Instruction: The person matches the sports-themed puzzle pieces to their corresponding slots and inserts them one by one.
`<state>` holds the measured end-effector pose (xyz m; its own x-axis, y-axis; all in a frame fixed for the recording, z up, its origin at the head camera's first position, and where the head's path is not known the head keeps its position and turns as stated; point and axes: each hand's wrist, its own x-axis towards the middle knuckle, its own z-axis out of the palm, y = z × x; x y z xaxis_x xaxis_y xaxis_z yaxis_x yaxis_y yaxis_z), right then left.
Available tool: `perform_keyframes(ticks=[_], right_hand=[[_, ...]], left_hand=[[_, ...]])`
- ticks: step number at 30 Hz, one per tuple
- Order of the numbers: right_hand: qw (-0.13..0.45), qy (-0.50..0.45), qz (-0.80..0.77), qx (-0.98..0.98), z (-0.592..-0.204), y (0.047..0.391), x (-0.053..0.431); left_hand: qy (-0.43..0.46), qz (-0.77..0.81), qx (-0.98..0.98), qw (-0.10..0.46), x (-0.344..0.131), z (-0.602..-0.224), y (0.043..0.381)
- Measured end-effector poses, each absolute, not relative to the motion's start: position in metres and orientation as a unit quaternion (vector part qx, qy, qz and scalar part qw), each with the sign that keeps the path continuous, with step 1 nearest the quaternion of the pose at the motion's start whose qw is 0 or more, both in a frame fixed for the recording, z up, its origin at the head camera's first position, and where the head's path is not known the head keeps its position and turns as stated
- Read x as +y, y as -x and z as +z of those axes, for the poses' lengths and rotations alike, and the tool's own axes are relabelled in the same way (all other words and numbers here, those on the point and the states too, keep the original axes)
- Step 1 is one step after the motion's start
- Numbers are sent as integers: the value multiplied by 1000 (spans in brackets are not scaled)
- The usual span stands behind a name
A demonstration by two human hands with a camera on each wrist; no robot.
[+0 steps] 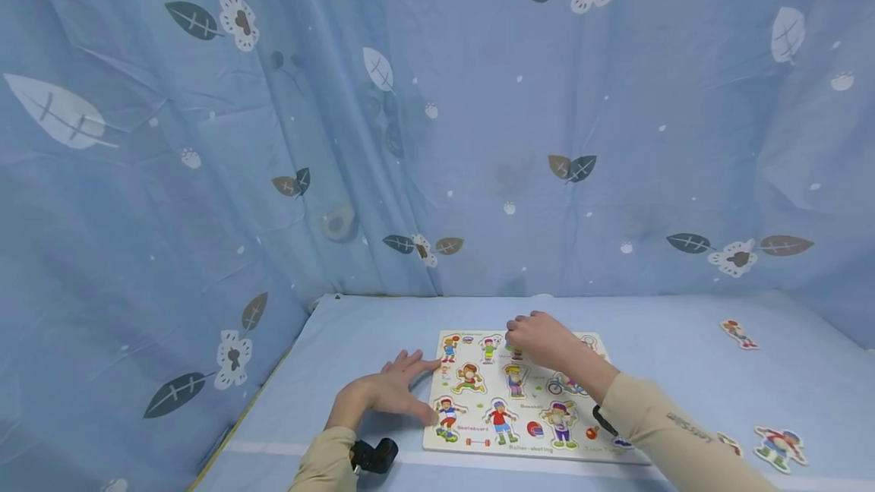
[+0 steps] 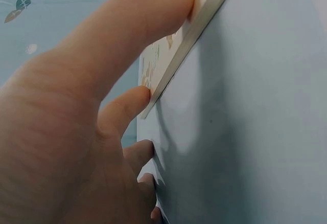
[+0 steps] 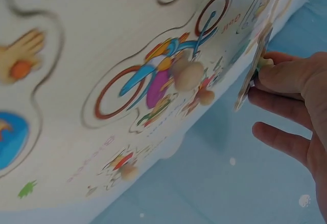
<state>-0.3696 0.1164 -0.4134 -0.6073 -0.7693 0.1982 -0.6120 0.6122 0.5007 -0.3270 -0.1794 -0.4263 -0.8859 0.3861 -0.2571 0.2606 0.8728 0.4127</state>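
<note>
A white wooden puzzle board with sports figures lies on the table. Above its far middle part, my right hand pinches a puzzle piece by its small knob; the piece shows nearly edge-on in the right wrist view. Its picture is mostly hidden by the hand in the head view. My left hand has its fingers spread at the board's left edge, thumb and forefinger touching it. Several knobbed figures sit in the board, among them a cyclist piece and a roller skater.
Loose puzzle pieces lie on the table right of the board: one figure farther back, another near the front, and a third partly behind my right sleeve. A blue patterned curtain hangs behind and to the left of the table.
</note>
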Motion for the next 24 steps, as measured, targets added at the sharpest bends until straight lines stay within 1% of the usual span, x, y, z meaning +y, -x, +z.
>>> perform_keyframes(ticks=[3,18,24], right_hand=[[203,-400,-190,-873,-412,371,110],[172,-415,-152,-880,-412,384,87],[150,-411,-139,-889,-415,387,82]], left_hand=[[-169,182,954,165,-180,-426,327],[-163,189,952,176,-178,-426,327],[-161,188,953,175,-178,-426,326]])
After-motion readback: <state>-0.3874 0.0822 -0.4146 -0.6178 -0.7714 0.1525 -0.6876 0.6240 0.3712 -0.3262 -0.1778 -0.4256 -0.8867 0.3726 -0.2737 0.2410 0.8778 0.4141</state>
